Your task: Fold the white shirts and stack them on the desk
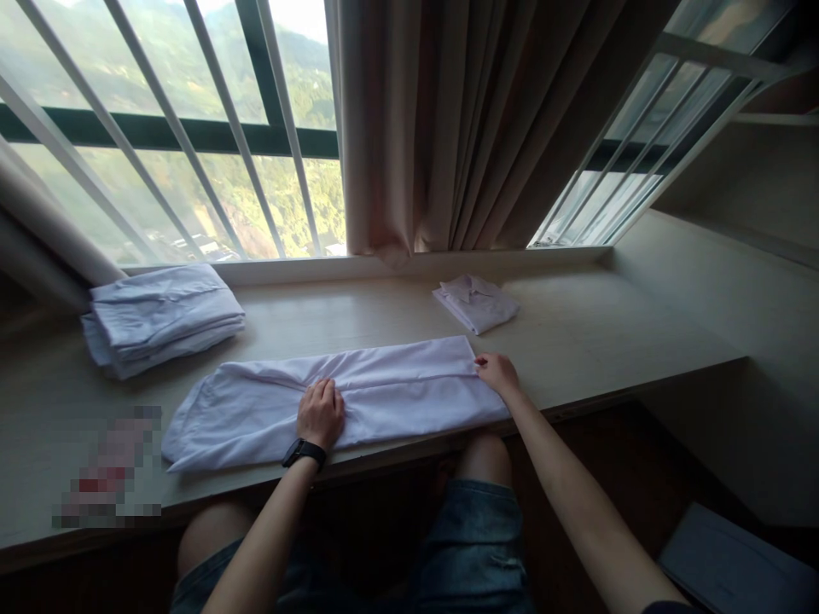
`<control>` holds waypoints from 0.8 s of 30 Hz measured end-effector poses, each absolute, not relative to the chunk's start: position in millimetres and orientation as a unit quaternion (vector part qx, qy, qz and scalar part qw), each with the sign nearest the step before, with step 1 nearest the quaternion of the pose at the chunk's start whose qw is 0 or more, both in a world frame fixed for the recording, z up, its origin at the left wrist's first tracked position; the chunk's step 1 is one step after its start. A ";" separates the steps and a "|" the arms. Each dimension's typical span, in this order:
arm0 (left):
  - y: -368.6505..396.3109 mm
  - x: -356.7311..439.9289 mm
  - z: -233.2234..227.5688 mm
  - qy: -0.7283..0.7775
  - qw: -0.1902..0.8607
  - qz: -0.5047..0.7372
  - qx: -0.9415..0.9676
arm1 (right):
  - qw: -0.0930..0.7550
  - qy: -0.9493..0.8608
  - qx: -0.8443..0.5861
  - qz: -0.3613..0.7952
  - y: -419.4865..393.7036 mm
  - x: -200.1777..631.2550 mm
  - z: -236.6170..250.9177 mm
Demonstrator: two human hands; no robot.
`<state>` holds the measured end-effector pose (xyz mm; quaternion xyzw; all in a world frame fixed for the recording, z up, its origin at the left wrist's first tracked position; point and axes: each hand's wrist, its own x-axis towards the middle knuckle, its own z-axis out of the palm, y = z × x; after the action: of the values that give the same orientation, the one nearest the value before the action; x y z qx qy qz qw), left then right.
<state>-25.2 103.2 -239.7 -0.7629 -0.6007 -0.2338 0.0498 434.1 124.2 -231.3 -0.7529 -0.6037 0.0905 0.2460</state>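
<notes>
A white shirt point(384, 384) lies folded into a long band across the near part of a pale wooden window ledge point(576, 333). My left hand point(320, 414), with a black watch on its wrist, presses flat on the middle of the band, fingers together. My right hand point(497, 373) pinches the band's right end at its far corner. Neither hand lifts the cloth off the ledge.
A stack of folded white garments point(159, 315) sits at the ledge's back left. One small folded white shirt point(474, 302) lies at the back, right of centre. A beige curtain point(461, 128) hangs behind. A blurred patch point(108, 469) covers something at the near left.
</notes>
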 end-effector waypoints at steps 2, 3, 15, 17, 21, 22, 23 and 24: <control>102.0 -24.1 -237.1 -0.597 0.044 -0.216 -0.772 | 0.252 -0.623 -0.740 0.031 120.4 413.0 -224.4; 101.5 -23.7 -236.2 -0.592 0.039 -0.206 -0.778 | 0.251 -0.641 -0.725 -0.005 117.9 399.1 -223.0; 99.6 -24.0 -237.3 -0.585 -0.003 -0.140 -0.799 | 0.066 -0.715 -0.696 0.010 106.4 359.0 -259.5; 96.2 -24.0 -236.1 -0.591 -0.009 -0.141 -0.794 | 0.073 -0.710 -0.700 -0.008 106.6 362.5 -262.0; 93.3 -24.6 -224.2 -0.610 0.016 -0.164 -0.775 | 0.089 -0.710 -0.697 -0.041 104.6 361.8 -268.1; 95.7 -25.1 -219.1 -0.607 0.029 -0.173 -0.775 | 0.089 -0.713 -0.694 -0.047 104.3 361.5 -269.7; 100.1 -26.0 -213.9 -0.600 0.040 -0.179 -0.778 | 0.087 -0.715 -0.692 -0.052 104.0 361.5 -271.1; 106.3 -27.9 -208.9 -0.593 0.048 -0.182 -0.783 | 0.083 -0.717 -0.690 -0.056 104.0 361.6 -272.4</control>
<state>-27.9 106.3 -208.9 -0.7828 -0.5929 -0.1824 0.0482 361.6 104.0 -272.4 -0.6903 -0.7166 -0.0557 0.0831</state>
